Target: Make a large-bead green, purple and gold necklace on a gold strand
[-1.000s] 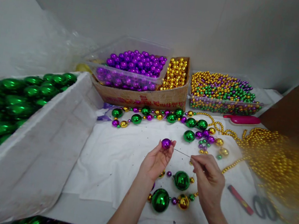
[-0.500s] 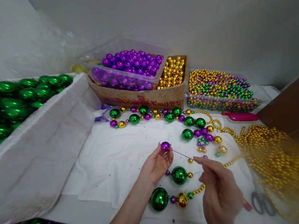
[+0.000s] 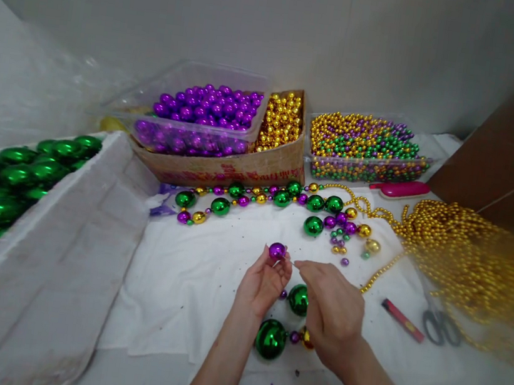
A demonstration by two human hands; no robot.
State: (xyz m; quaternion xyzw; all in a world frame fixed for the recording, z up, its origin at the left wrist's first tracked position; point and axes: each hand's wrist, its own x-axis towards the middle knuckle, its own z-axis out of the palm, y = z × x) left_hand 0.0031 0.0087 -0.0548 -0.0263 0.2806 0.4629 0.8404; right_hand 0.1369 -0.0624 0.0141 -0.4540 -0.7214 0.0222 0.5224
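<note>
My left hand (image 3: pixel 266 285), palm up, pinches a shiny purple bead (image 3: pixel 276 251) between thumb and fingers. Close on its right, my right hand (image 3: pixel 334 307) grips a thin needle (image 3: pixel 292 262), most of it hidden, that points at the bead. Beneath the hands on the white cloth (image 3: pixel 169 282) lie a large green ball bead (image 3: pixel 270 339) and another green ball bead (image 3: pixel 298 299), strung with small purple and gold ones partly covered by my right hand. Behind them, a finished-looking strand of green, purple and gold beads (image 3: pixel 220 206) stretches across the cloth.
A white foam box (image 3: pixel 62 268) of green balls stands left. At the back are a clear tub (image 3: pixel 241 133) of purple beads, a cardboard box (image 3: pixel 222 172) and a tub of mixed beads (image 3: pixel 367 147). Gold bead chains (image 3: pixel 449 243), scissors (image 3: pixel 442 327) and a red stick-like item (image 3: pixel 403 320) lie right.
My right hand has moved left toward the purple bead, and much less of the needle shows between the hands. The red item on the right is now uncovered. The view has shifted slightly.
</note>
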